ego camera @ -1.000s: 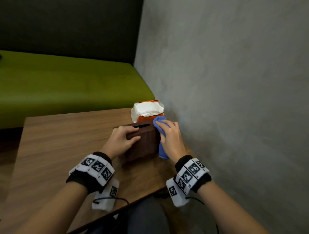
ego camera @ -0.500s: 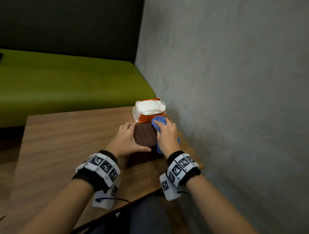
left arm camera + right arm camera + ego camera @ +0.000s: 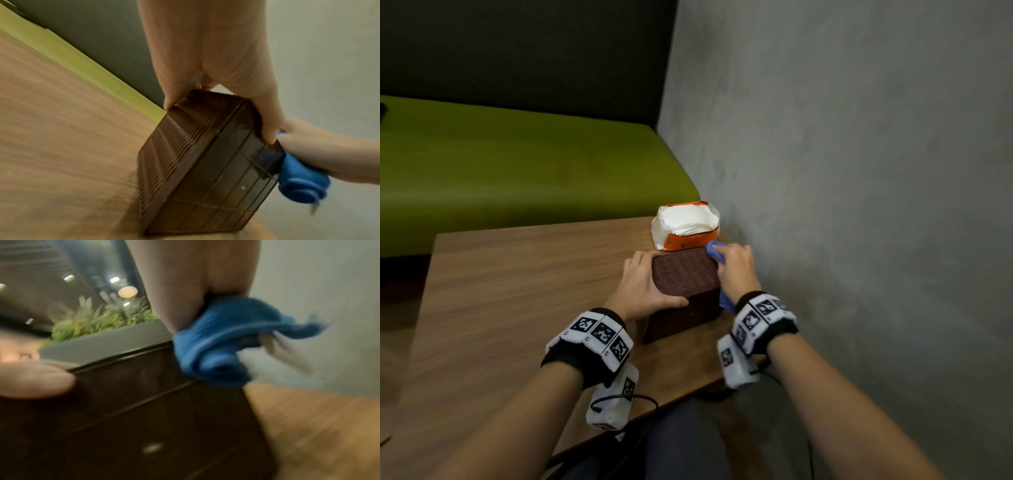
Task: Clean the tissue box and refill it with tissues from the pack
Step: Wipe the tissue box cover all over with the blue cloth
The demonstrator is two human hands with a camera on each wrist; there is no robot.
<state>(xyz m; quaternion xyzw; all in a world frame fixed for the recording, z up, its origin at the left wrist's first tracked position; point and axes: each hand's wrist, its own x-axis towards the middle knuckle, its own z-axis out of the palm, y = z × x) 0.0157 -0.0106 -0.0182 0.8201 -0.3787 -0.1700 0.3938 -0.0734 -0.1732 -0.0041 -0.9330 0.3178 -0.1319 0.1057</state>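
Note:
The dark brown tissue box (image 3: 683, 274) stands on the wooden table (image 3: 517, 291) with a ribbed face turned up. My left hand (image 3: 645, 286) grips its left side, thumb on the near top edge; in the left wrist view that hand (image 3: 222, 91) clamps the box (image 3: 201, 164). My right hand (image 3: 734, 270) presses a blue cloth (image 3: 714, 248) against the box's right side; the cloth (image 3: 216, 344) shows bunched under the fingers in the right wrist view. The orange pack of white tissues (image 3: 685, 224) stands open just behind the box.
A grey wall (image 3: 842, 188) runs close along the table's right edge. A green bench seat (image 3: 517, 164) lies beyond the table's far edge. The table's near edge (image 3: 671, 397) is at my lap.
The box has been turned from its slotted top facing up to a ribbed face up. My right hand with the cloth has stayed at its right side.

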